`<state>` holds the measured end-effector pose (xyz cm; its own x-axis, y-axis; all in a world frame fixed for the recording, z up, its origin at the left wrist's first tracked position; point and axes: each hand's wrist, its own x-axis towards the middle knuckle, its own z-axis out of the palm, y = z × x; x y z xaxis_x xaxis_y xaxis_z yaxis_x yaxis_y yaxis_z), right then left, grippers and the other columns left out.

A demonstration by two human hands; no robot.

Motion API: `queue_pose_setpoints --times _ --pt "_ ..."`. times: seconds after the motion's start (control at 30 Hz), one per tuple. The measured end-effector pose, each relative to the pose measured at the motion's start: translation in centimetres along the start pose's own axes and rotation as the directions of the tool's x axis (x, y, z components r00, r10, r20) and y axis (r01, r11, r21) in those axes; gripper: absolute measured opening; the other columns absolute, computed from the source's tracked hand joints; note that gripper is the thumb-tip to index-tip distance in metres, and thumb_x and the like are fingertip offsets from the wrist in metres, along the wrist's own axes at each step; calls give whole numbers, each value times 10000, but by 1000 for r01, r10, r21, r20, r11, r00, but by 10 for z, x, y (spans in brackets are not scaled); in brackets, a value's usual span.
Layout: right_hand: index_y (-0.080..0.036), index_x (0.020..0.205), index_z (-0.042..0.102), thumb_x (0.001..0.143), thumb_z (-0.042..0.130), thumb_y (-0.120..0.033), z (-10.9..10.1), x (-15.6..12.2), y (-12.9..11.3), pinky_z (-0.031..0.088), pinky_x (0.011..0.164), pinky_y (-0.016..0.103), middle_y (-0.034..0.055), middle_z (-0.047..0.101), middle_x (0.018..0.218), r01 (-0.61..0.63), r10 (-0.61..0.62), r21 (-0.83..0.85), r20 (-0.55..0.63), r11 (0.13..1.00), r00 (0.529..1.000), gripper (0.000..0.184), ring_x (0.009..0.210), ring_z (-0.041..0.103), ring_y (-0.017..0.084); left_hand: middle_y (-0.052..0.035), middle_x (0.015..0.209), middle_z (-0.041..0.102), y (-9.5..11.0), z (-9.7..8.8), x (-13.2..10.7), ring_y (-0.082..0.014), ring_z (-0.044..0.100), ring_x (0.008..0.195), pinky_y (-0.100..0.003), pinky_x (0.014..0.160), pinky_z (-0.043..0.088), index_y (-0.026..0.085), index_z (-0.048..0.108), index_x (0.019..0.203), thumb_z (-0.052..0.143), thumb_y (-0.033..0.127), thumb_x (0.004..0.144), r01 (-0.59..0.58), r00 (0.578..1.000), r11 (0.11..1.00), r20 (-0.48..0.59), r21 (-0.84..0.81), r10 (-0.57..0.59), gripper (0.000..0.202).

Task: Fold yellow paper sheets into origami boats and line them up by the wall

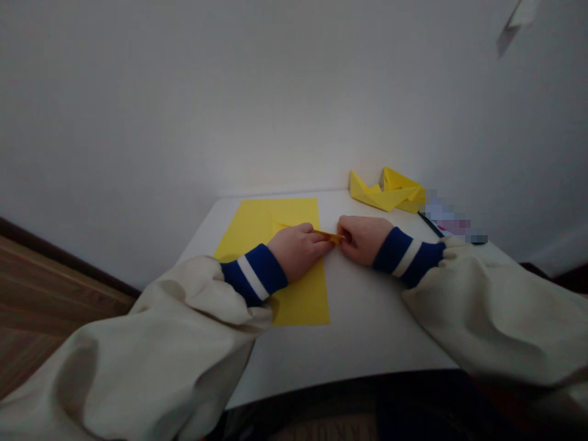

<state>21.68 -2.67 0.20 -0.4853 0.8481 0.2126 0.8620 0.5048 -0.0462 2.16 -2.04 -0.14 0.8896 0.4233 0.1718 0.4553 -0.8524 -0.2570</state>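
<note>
Between my hands is a folded piece of yellow paper (327, 234), seen nearly edge-on and mostly covered by fingers. My left hand (301, 250) is closed on its left part, above a flat yellow sheet (301, 306) on the table. The fingers of my right hand (362, 237) pinch the folded paper's right end, over the white tabletop. A pale yellow edge shows behind the left hand; whether it belongs to the held paper I cannot tell.
Folded yellow paper boats (390, 190) stand at the back right of the white table (367, 331), near the wall (285, 98). A dark-edged flat object (452, 223), partly blurred out, lies beside them. Brown wooden furniture (50, 306) is at the left.
</note>
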Motion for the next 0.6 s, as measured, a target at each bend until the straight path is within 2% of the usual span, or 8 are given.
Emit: queue_pose_setpoints --times 0.13,0.27,0.6 --pt "-194 835 527 777 484 -331 7 4 7 274 516 246 15 581 689 -42 37 107 50 993 998 154 560 458 124 -55 1057 663 0 -1 -1 -183 557 825 -317 748 451 182 604 1106 453 176 875 21 1000 1000 -22 8 -21 276" --pt "-192 780 511 756 498 -281 12 8 11 291 533 240 6 573 675 -40 33 162 43 986 999 93 564 453 119 -26 1123 646 0 0 -2 -187 558 856 -309 754 449 201 591 1142 464 205 873 26 999 1000 -30 6 -26 298" --pt "-190 780 504 731 472 -202 11 8 13 306 550 246 18 572 691 -50 38 179 71 983 997 59 594 457 132 -65 947 676 2 -4 1 -180 575 824 -306 792 436 143 635 936 460 171 863 -7 1000 997 16 74 6 192"
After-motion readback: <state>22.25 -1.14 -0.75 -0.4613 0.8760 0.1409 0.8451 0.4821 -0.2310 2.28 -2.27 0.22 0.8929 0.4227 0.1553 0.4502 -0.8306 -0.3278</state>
